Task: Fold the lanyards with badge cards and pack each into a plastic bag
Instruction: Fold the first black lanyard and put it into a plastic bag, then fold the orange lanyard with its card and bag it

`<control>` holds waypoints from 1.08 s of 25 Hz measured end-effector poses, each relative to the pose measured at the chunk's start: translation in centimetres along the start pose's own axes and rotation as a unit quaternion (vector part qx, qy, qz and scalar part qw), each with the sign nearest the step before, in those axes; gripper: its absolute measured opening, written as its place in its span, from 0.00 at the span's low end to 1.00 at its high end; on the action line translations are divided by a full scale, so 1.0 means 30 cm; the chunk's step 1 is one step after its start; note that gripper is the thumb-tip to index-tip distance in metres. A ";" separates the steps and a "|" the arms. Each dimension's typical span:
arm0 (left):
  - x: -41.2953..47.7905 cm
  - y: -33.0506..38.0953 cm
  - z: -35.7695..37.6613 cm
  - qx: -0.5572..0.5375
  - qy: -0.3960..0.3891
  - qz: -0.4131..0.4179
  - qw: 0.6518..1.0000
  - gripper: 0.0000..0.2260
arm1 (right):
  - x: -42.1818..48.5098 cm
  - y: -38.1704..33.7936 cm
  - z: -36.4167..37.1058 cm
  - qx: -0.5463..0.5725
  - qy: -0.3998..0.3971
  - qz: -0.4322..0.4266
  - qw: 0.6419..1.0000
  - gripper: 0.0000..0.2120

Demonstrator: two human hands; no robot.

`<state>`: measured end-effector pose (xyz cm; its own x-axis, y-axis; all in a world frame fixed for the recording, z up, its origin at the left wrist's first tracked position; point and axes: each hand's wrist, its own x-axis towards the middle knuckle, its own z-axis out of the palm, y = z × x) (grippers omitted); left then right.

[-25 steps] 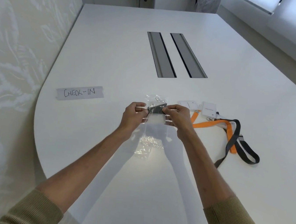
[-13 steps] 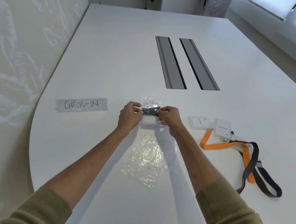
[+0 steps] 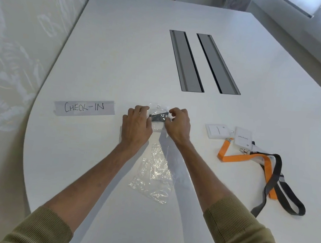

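Here, the left hand (image 3: 137, 126) and right hand (image 3: 177, 125) are meeting at a small plastic bag (image 3: 158, 109) on the white table (image 3: 122, 58).
The right fingers (image 3: 173, 112) are curling, pinching the bag's right edge; the left fingers (image 3: 142, 110) are lying together over its left edge, their grip hidden. Inside, a folded grey lanyard (image 3: 159, 117) is showing above a white card (image 3: 158, 128), blurred by crinkly film.
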<state>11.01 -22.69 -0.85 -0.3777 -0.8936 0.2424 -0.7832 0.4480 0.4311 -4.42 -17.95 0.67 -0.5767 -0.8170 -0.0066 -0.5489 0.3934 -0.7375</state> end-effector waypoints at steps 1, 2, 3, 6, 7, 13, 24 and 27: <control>-0.013 -0.003 0.006 -0.006 -0.003 0.025 1.000 0.17 | -0.021 0.011 0.002 -0.016 -0.001 -0.049 0.999 0.17; -0.026 -0.005 0.015 -0.009 -0.010 0.046 0.999 0.18 | -0.040 0.022 0.005 -0.040 -0.012 -0.095 0.995 0.18; -0.035 -0.007 0.024 -0.009 -0.018 0.058 0.998 0.18 | -0.054 0.033 0.009 -0.067 -0.028 -0.127 0.989 0.18; -0.046 -0.002 0.038 -0.010 -0.030 0.058 0.998 0.18 | -0.076 0.041 0.012 -0.107 -0.066 -0.135 0.983 0.22; -0.046 0.001 0.040 -0.011 -0.030 0.056 0.998 0.18 | -0.081 0.040 0.007 -0.108 -0.074 -0.131 0.983 0.23; -0.043 0.095 0.020 -0.031 -0.027 0.056 0.998 0.19 | -0.140 0.102 -0.105 -0.093 -0.052 -0.137 0.985 0.26; -0.212 0.410 0.077 -0.066 -0.094 0.151 0.982 0.21 | -0.362 0.355 -0.400 -0.110 0.026 -0.076 0.991 0.19; -0.231 0.491 0.117 -0.065 -0.121 0.179 0.974 0.20 | -0.398 0.412 -0.459 -0.148 0.034 -0.059 0.987 0.19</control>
<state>0.37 -9.99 0.78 -0.7325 -0.6532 0.1919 -0.5170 0.7170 0.4676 -12.66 2.47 0.93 -0.5321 -0.8381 0.1202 -0.7611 0.4112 -0.5017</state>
